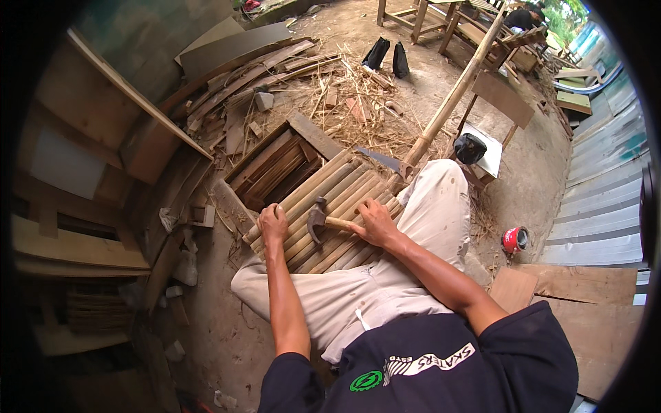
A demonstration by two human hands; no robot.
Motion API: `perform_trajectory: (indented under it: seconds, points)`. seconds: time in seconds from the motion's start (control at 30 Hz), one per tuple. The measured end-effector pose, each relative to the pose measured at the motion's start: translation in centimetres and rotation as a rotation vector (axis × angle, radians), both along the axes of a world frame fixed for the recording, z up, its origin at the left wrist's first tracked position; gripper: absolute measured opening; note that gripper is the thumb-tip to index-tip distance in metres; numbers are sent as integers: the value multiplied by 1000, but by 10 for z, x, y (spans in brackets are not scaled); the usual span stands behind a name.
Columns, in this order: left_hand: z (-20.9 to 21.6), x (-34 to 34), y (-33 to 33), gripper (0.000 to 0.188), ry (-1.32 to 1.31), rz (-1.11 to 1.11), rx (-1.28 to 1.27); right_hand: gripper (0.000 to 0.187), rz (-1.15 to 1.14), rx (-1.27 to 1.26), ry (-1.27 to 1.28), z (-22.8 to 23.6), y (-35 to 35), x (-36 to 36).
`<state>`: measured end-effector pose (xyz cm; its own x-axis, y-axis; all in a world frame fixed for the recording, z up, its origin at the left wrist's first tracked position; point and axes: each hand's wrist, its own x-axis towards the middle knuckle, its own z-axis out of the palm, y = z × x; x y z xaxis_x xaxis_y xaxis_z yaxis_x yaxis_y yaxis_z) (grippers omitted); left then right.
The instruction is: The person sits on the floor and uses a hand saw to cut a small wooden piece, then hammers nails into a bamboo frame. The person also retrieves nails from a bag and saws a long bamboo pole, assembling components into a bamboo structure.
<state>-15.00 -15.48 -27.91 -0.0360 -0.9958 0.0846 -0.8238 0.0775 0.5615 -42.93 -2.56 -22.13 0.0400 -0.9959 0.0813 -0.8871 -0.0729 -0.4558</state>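
This is a rough woodworking workshop: a hammer [337, 223] and bamboo slats [313, 189] at the centre, a saw [380, 160] between one and two o'clock, shavings [344, 103] strewn at twelve, scrap wood [272, 69] at eleven, boards [79, 246] at nine, metal sheeting [592, 206] at three.

From here, the bamboo panel [348, 189] is tan, striped lengthwise; on it, a dark-headed, yellowish-handled hammer [333, 221]; rightward, a red can [511, 241].

A hammer [317, 219] lies on the poles [344, 255] between left hand [273, 224] and right hand [376, 221]. Beyond them, a frame [313, 133] sits left of a saw [381, 159]; a can [511, 240] stands right.
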Motion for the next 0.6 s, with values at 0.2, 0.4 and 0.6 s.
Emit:
perform_trajectory:
  seconds: [0.2,0.4,0.6]
  points:
    - [17,-6,11,43,52,-36,52,41,-128,-63,-212,-2,-20,-21]
    - [68,-66,27,42,179,-31,20,34,-364,-1,-683,-7,-59,-48]
    - [82,-158,-2,40,168,-170,-11,34,-584,51,-1113,2,-76,-74]
